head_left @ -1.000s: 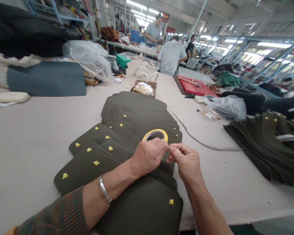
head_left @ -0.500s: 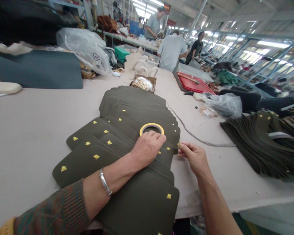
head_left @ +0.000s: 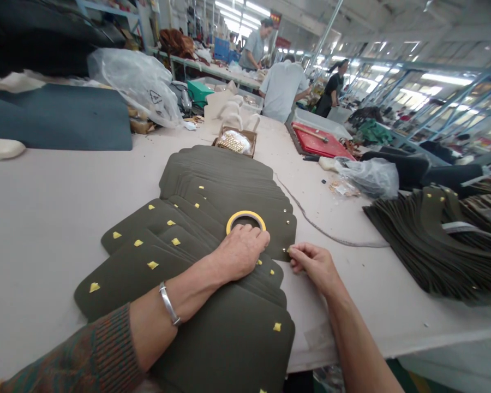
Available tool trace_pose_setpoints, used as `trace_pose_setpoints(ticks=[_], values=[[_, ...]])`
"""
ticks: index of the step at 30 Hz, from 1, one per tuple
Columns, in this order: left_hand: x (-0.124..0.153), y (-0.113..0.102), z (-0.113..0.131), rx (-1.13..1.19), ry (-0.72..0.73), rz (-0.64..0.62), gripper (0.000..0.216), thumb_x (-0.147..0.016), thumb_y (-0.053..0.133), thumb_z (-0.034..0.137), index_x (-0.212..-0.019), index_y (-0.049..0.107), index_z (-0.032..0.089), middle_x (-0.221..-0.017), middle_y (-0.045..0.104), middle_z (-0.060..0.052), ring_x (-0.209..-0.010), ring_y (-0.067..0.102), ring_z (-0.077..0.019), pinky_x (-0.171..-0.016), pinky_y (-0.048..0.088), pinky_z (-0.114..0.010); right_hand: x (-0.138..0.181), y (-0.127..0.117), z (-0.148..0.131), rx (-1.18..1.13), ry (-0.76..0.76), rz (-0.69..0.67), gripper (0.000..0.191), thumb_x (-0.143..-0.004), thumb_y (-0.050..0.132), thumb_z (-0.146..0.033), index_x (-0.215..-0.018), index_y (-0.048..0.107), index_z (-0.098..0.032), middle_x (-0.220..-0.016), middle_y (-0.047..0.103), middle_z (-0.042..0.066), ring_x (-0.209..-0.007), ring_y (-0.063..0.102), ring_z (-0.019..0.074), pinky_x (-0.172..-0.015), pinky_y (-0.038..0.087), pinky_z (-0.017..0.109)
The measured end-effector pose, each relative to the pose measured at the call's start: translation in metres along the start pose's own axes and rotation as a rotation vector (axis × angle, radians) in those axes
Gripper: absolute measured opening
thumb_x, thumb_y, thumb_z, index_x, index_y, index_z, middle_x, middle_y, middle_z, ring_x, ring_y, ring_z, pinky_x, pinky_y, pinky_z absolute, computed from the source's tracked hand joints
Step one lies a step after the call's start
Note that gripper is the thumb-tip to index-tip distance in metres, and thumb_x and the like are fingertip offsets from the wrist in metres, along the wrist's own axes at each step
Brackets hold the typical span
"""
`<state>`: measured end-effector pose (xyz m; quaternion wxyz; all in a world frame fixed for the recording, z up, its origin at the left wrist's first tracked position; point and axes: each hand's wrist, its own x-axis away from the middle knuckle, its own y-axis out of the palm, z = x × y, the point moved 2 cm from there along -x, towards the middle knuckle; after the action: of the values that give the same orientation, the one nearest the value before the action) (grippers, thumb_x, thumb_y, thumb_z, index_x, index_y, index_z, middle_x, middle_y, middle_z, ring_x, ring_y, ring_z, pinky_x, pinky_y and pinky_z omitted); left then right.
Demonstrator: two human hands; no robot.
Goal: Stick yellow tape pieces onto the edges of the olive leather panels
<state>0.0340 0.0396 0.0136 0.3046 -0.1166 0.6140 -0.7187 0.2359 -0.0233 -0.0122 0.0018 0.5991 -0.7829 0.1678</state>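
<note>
Overlapping dark olive fabric-like panels (head_left: 225, 338) with rounded corners are fanned out before me, dotted with small yellow tape pieces (head_left: 153, 265). My left hand (head_left: 241, 251) lies over them, its fingers curled at the near rim of a roll of yellow tape (head_left: 229, 224). At the stack's right edge, my right hand (head_left: 313, 265) pinches a small yellow piece of tape (head_left: 289, 249) between thumb and forefinger. The piece is close beside a small shiny stud (head_left: 284, 250) at one panel's corner. Two more studs (head_left: 287, 222) show above it.
Behind the stack stands a small box (head_left: 251, 146) of gold-coloured studs. More olive pieces (head_left: 429, 245) are piled at right, with a cord (head_left: 327, 233) running toward them. A red tray (head_left: 321, 143), plastic bags (head_left: 147, 90) and several people (head_left: 284, 87) are farther back.
A taped panel layer under my left hand has slid toward me, baring a stud near the right edge. My right hand has moved slightly left and nearer, toward that stud. The view has shifted slightly.
</note>
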Motion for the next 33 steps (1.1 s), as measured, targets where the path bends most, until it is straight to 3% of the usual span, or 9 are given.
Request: trace_pose_setpoints(ticks=[7, 13, 18, 22, 27, 30, 33], values=[[0.002, -0.001, -0.001, 0.025, -0.007, -0.012, 0.008, -0.09, 0.049, 0.018, -0.095, 0.054, 0.018, -0.094, 0.06, -0.006, -0.088, 0.053, -0.023, -0.076, 0.039, -0.036, 0.0, 0.009, -0.005, 0.332, -0.061, 0.01, 0.033, -0.076, 0.063, -0.046, -0.079, 0.068, -0.014, -0.052, 0.057, -0.002, -0.043, 0.048, 0.0103, -0.043, 0.039, 0.022], [0.003, -0.001, -0.001, 0.017, -0.006, -0.02, 0.009, -0.09, 0.048, 0.018, -0.097, 0.054, 0.018, -0.094, 0.06, -0.006, -0.088, 0.053, -0.0233, -0.076, 0.039, -0.036, -0.005, 0.017, -0.015, 0.674, -0.222, 0.086, 0.023, -0.078, 0.055, -0.036, -0.073, 0.069, -0.018, -0.057, 0.064, -0.001, -0.053, 0.057, 0.0149, -0.054, 0.043, 0.026], [0.003, -0.006, -0.001, 0.052, -0.009, -0.005, 0.009, -0.091, 0.047, 0.019, -0.097, 0.054, 0.017, -0.094, 0.06, -0.007, -0.089, 0.053, -0.0232, -0.078, 0.04, -0.036, 0.0, 0.011, -0.016, 0.701, -0.253, 0.14, 0.032, -0.08, 0.057, -0.038, -0.105, 0.061, -0.017, -0.056, 0.063, -0.003, -0.052, 0.06, 0.0164, -0.054, 0.044, 0.027], [0.003, -0.007, -0.001, 0.07, -0.011, -0.008, 0.008, -0.091, 0.048, 0.019, -0.096, 0.054, 0.018, -0.093, 0.061, -0.006, -0.088, 0.053, -0.023, -0.077, 0.04, -0.036, 0.014, 0.001, -0.011, 0.769, -0.46, 0.23, 0.022, -0.089, 0.051, -0.038, -0.091, 0.063, -0.019, -0.076, 0.069, 0.003, -0.065, 0.064, 0.0169, -0.063, 0.047, 0.028], [0.003, -0.007, -0.001, 0.082, -0.021, -0.008, 0.006, -0.09, 0.051, 0.02, -0.095, 0.055, 0.018, -0.093, 0.061, -0.007, -0.088, 0.053, -0.023, -0.078, 0.04, -0.036, 0.021, 0.009, -0.004, 0.977, -0.719, 0.123, 0.023, -0.093, 0.046, -0.027, -0.096, 0.067, -0.02, -0.089, 0.069, 0.007, -0.078, 0.065, 0.0167, -0.072, 0.048, 0.027], [0.004, -0.008, 0.0, 0.08, -0.015, 0.002, 0.007, -0.09, 0.052, 0.021, -0.095, 0.054, 0.018, -0.093, 0.06, -0.006, -0.088, 0.053, -0.0226, -0.078, 0.04, -0.036, 0.016, 0.018, -0.003, 1.059, -0.699, 0.141, 0.025, -0.094, 0.045, -0.027, -0.094, 0.069, -0.02, -0.085, 0.069, 0.006, -0.074, 0.065, 0.0157, -0.069, 0.046, 0.025], [0.004, -0.009, -0.001, 0.081, -0.002, 0.032, 0.008, -0.092, 0.048, 0.023, -0.095, 0.054, 0.018, -0.092, 0.06, -0.006, -0.087, 0.052, -0.0219, -0.078, 0.04, -0.035, 0.009, 0.023, -0.004, 1.013, -0.561, 0.194, 0.025, -0.092, 0.047, -0.031, -0.089, 0.07, -0.02, -0.081, 0.069, 0.005, -0.071, 0.064, 0.0163, -0.066, 0.045, 0.025]])
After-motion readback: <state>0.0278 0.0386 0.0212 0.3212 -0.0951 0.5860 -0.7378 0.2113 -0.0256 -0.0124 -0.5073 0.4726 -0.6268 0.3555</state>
